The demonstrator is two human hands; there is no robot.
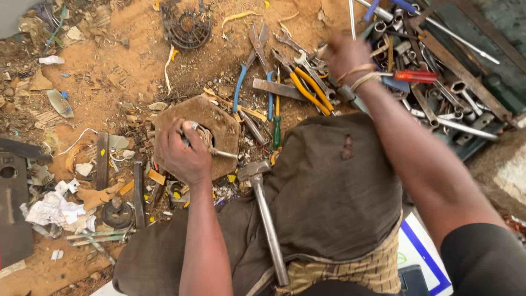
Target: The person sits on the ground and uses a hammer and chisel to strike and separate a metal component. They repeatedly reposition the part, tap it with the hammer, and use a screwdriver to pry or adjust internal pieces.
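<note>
Two hands: left [183,156] grips metal part [198,134], right [345,55] among tools [438,98].

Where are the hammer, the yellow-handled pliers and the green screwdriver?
hammer [267,219], head view, on the middle of its metal handle.
yellow-handled pliers [310,89], head view, on the yellow grips.
green screwdriver [277,131], head view, on its green handle.

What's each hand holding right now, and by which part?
The left hand grips a small metal part around its round body on the hexagonal block. The right hand is blurred among the tools; whether it holds anything cannot be told.
</note>
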